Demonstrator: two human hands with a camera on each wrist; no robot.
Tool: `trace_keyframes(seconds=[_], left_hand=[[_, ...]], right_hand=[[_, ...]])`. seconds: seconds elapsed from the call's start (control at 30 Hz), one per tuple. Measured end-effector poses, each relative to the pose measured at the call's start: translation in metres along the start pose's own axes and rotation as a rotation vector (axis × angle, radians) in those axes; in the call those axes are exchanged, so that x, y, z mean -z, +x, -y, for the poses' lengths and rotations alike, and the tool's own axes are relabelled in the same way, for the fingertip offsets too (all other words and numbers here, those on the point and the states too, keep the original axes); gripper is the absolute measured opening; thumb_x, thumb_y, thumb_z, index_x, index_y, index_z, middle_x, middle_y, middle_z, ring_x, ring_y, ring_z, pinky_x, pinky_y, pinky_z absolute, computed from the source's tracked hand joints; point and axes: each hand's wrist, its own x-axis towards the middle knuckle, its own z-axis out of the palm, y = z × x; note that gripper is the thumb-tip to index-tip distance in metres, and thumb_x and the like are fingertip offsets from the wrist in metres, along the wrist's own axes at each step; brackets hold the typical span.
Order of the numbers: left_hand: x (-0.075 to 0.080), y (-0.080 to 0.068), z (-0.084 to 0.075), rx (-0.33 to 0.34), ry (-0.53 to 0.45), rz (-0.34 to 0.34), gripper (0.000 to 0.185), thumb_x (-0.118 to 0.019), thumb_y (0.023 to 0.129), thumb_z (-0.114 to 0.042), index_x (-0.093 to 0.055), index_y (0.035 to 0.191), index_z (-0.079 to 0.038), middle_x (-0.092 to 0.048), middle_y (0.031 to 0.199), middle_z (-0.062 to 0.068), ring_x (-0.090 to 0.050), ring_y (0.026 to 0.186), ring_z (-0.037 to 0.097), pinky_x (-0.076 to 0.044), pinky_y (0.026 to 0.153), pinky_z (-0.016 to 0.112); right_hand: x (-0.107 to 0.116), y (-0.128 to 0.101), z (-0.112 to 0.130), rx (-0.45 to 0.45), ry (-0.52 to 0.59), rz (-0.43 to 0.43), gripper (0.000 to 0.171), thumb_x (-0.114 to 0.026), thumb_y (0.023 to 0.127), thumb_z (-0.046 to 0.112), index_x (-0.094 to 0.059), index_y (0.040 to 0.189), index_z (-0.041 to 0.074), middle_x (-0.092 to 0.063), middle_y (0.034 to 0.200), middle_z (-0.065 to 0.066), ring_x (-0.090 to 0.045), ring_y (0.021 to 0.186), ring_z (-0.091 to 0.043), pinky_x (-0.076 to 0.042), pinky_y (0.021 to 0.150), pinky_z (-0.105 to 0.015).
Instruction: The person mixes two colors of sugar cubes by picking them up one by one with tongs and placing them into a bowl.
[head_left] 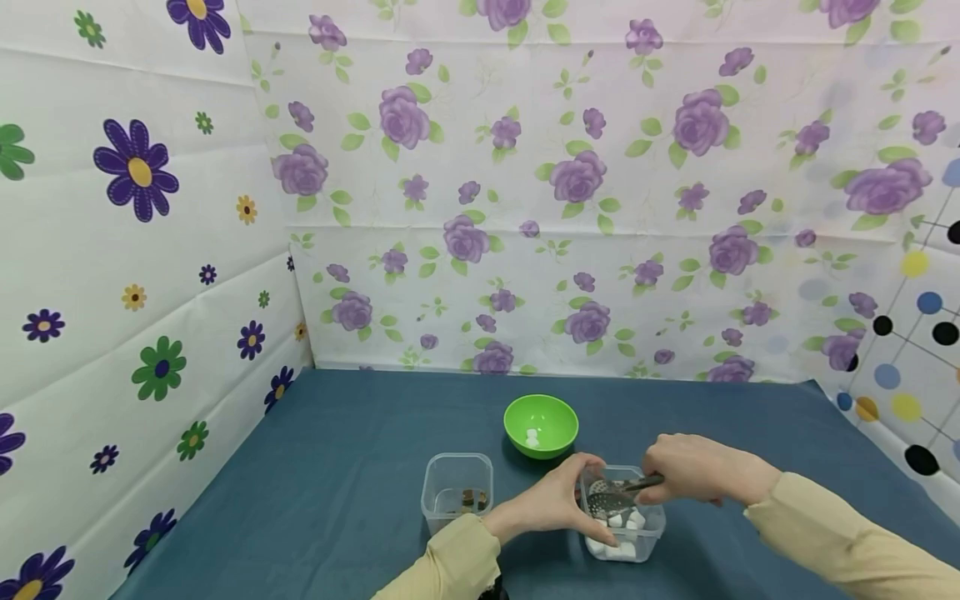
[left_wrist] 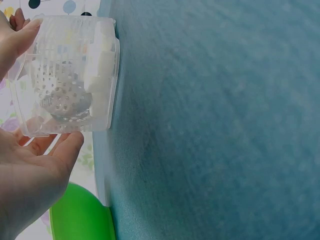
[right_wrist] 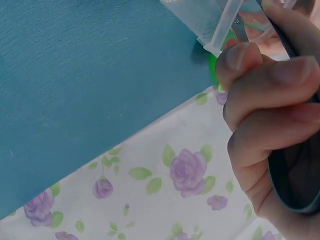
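A clear plastic tub (head_left: 651, 525) of white cubes (head_left: 624, 546) stands on the blue table near the front. My left hand (head_left: 558, 500) grips its left wall; in the left wrist view thumb and fingers (left_wrist: 65, 145) clasp the tub (left_wrist: 107, 30). My right hand (head_left: 686, 471) holds the handle of a perforated metal spoon (head_left: 609, 502), whose bowl is down inside the tub among the cubes (left_wrist: 100, 65). The right wrist view shows the fingers (right_wrist: 260, 95) curled round the dark handle (right_wrist: 295, 180). Whether a cube lies on the spoon (left_wrist: 65, 102) I cannot tell.
A green bowl (head_left: 541, 425) with a white cube or two inside sits just behind the tub. A second clear tub (head_left: 457, 492) holding small brown pieces stands to the left. Floral sheets wall in the blue cloth (head_left: 337, 467) on three sides.
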Motion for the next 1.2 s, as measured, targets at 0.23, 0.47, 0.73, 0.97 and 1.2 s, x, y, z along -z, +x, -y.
trace_keyframes(seconds=[0.23,0.47,0.73,0.97,1.2], left_hand=[[0.001,0.0,-0.001,0.001,0.009,0.006,0.072,-0.074,0.077,-0.015,-0.033,0.135,-0.012,-0.037,0.129,0.0,-0.044,0.101,0.008,-0.042,0.075,0.026],[0.001,0.0,0.0,0.004,0.004,0.005,0.071,-0.073,0.077,-0.013,-0.033,0.135,-0.014,-0.033,0.132,0.0,-0.042,0.106,0.008,-0.042,0.078,0.027],[0.0,0.0,0.001,-0.009,-0.001,0.003,0.072,-0.073,0.077,-0.012,-0.032,0.136,-0.011,-0.035,0.13,-0.003,-0.041,0.107,0.006,-0.042,0.08,0.027],[0.001,0.0,0.001,-0.005,0.0,0.004,0.071,-0.073,0.077,-0.01,-0.032,0.135,-0.012,-0.037,0.126,-0.004,-0.043,0.107,0.009,-0.042,0.079,0.027],[0.001,0.001,0.0,-0.017,0.001,0.01,0.072,-0.074,0.077,-0.011,-0.032,0.136,-0.01,-0.037,0.128,-0.001,-0.043,0.112,0.014,-0.042,0.08,0.026]], right_hand=[[0.0,0.001,0.0,-0.012,0.015,0.006,0.037,-0.067,0.081,0.031,-0.045,0.054,0.021,-0.032,0.041,0.006,-0.033,0.026,-0.002,-0.034,0.031,-0.02],[0.008,-0.006,-0.004,0.004,0.071,0.018,0.038,-0.064,0.084,0.034,-0.043,0.054,0.021,-0.031,0.042,0.007,-0.033,0.026,-0.002,-0.038,0.034,-0.021],[0.017,-0.018,-0.012,0.048,0.235,0.061,0.027,-0.059,0.086,0.039,-0.059,0.064,0.024,-0.039,0.037,0.008,-0.028,0.025,-0.001,-0.048,0.056,-0.022],[0.024,-0.028,-0.017,0.023,0.281,0.057,0.026,-0.058,0.086,0.04,-0.062,0.068,0.022,-0.039,0.038,0.009,-0.028,0.026,0.0,-0.048,0.047,-0.026],[0.035,-0.039,-0.019,0.039,0.303,0.039,0.03,-0.057,0.088,0.038,-0.056,0.065,0.018,-0.04,0.039,0.008,-0.03,0.026,0.001,-0.047,0.044,-0.027]])
